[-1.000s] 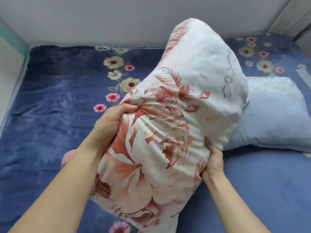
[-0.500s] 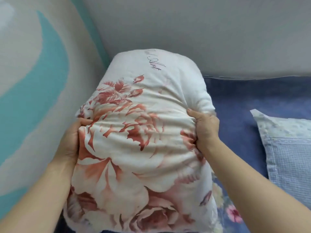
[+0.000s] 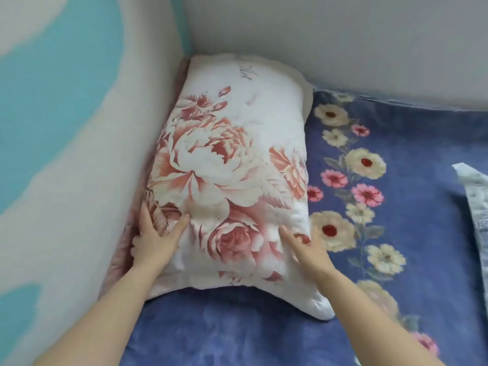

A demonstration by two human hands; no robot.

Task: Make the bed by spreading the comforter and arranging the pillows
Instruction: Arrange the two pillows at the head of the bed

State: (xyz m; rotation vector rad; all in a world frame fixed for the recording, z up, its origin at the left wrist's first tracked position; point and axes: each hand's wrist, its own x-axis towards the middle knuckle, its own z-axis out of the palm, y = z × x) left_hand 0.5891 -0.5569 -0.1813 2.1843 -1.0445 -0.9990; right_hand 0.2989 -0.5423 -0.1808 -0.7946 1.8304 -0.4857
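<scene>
A white pillow with large pink flowers (image 3: 232,165) lies flat on the blue flowered comforter (image 3: 396,233), pushed into the corner where the two walls meet. My left hand (image 3: 155,236) rests flat on its near left part, fingers spread. On the pillow's near right edge my right hand (image 3: 303,247) lies flat with its fingers apart. Neither hand grips the fabric. A second pillow, pale blue (image 3: 475,196), shows only as a corner at the right edge.
A teal and white wall (image 3: 66,128) runs along the left side of the bed. A grey wall (image 3: 343,43) closes the far end. The comforter spreads to the right and toward me.
The pillow, held up in the air between both hands before, now lies on the bed in the corner. Both hands have let go and rest flat on it.
</scene>
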